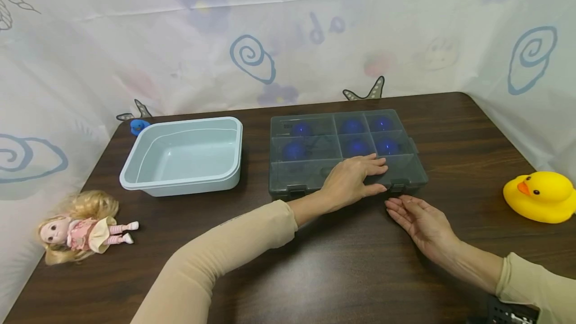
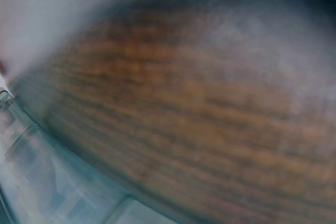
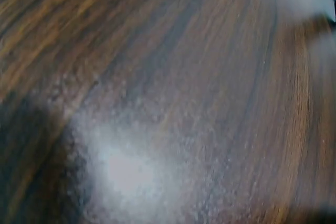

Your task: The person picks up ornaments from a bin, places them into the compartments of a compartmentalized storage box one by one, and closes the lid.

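A dark translucent compartment box [image 1: 306, 174] lies on the table with its lid down. Several blue balls [image 1: 295, 151] show through the lid, in the back and middle rows. My left hand [image 1: 352, 180] rests on the front part of the lid, fingers stretched to the right. At the front edge, the fingers of my right hand [image 1: 420, 221] are at the right latch [image 1: 398, 187], palm turned up; whether they touch it is hard to tell. In the left wrist view a clear edge of the box [image 2: 68, 177] crosses the lower left corner. Only tabletop fills most of the right wrist view.
A pale blue basin [image 1: 180, 182] stands left of the box, with a small blue duck [image 1: 138, 126] behind its corner. A doll [image 1: 85, 231] lies at the left, and a large yellow duck [image 1: 542, 197] sits at the right edge. Printed cloth hangs behind the wooden table [image 1: 324, 279].
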The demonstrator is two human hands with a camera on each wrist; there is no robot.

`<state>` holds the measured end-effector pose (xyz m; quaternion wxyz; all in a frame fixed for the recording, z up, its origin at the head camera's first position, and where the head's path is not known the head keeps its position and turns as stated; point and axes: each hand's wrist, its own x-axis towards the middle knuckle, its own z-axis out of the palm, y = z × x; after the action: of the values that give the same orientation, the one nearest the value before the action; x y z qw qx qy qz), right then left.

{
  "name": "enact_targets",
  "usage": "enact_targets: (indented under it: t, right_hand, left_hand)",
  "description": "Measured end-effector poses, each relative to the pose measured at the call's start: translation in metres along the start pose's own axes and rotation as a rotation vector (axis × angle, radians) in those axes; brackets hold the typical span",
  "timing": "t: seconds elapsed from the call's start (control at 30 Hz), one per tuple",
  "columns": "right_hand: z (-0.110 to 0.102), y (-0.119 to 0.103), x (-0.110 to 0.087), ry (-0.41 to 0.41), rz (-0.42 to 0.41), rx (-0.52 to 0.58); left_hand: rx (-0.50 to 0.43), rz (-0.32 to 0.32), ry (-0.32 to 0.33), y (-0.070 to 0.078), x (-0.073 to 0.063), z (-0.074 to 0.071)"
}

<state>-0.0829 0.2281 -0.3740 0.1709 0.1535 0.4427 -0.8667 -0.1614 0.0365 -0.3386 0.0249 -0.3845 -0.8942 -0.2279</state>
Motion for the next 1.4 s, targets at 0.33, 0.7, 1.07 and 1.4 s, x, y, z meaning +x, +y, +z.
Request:
enact_targets:
  t: [0.33, 0.7, 1.07, 1.4]
  right_hand:
    - [0.000, -0.002, 0.000, -0.032, -0.013, -0.164]
    - [-0.005, 0.003, -0.002, -0.048, -0.109, -0.260]
    - [-0.013, 0.004, 0.003, -0.155, -0.330, -0.270]
    - [-0.004, -0.002, 0.007, -0.026, -0.243, -0.428]
  left_hand:
    - [0.003, -0.001, 0.008, 0.000, 0.000, 0.000]
    - [0.006, 0.003, 0.006, 0.000, 0.000, 0.001]
    - [0.005, 0.007, 0.005, 0.000, 0.000, 0.001]
    - [0.006, 0.012, 0.010, 0.000, 0.001, 0.001]
